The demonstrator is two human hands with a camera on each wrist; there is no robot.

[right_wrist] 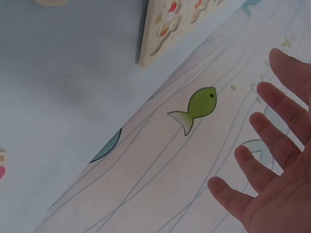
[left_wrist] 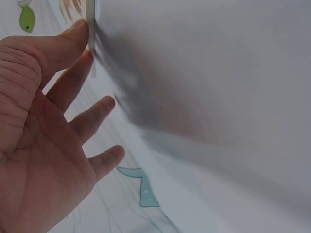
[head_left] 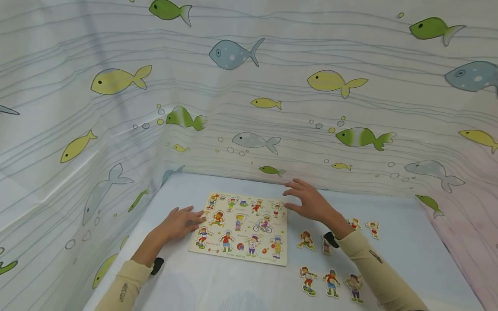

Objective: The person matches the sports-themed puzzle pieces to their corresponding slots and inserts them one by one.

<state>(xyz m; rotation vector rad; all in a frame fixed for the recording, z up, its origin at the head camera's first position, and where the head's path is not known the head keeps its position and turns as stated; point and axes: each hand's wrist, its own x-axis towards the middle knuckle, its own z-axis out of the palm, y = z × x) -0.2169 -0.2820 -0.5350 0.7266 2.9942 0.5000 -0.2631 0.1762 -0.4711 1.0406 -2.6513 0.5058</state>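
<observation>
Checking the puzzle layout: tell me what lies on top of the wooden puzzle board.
On the puzzle board lie cartoon child figures in rows. The left hand touches its left edge; the right hand hovers above its far right corner, hiding whatever lies beneath.

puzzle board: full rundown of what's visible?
The puzzle board is a thin, pale rectangular panel that looks like wood, printed with rows of small cartoon children at sports, with tiny captions too small to read. It lies flat on the light blue surface near the fish-print curtain. The left hand touches its left edge with straight fingers; the right hand hovers open over its far right corner. Loose figure pieces lie to its right.
</observation>
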